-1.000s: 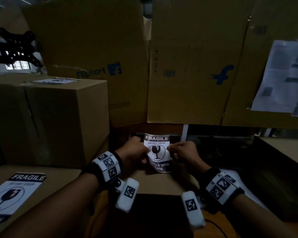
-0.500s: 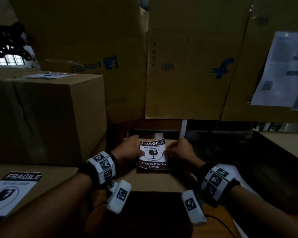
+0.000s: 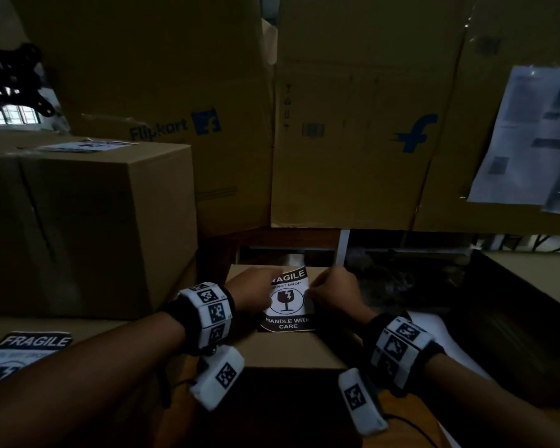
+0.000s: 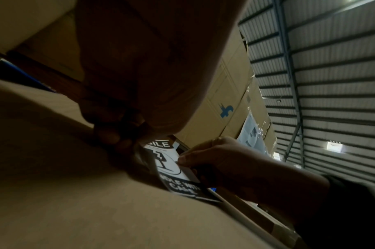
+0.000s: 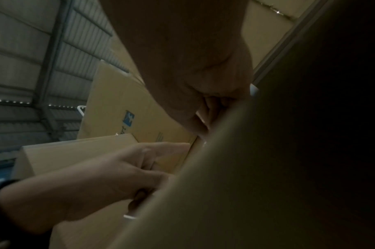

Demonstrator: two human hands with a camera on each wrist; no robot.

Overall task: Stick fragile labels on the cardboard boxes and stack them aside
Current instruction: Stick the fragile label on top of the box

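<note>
At the far left of the head view, a flat cardboard box [image 3: 88,331] lies low, and on its top one fragile label [image 3: 20,357] is already stuck. On this box stands a second, taller cardboard box [image 3: 104,227], which carries one pale label [image 3: 84,146] on its top. Behind them two large Flipkart cartons [image 3: 162,76] stand upright side by side, each with one blue logo.

In the middle is a third, small cardboard box [image 3: 291,350], the one under the two hands. On its top lies a black and white fragile label [image 3: 286,302], so three labels can be counted in all. Its lower part lies on the cardboard, and its upper right corner is a little raised.

The left hand [image 3: 249,294] holds the left edge of this label with curled fingers. The right hand [image 3: 333,295] pinches the right edge between thumb and fingers; the left wrist view shows this pinch clearly.

At the right, some printed paper sheets [image 3: 527,137] hang on the carton wall; their number I cannot tell. Below them one more brown box [image 3: 537,270] stands at the edge.
</note>
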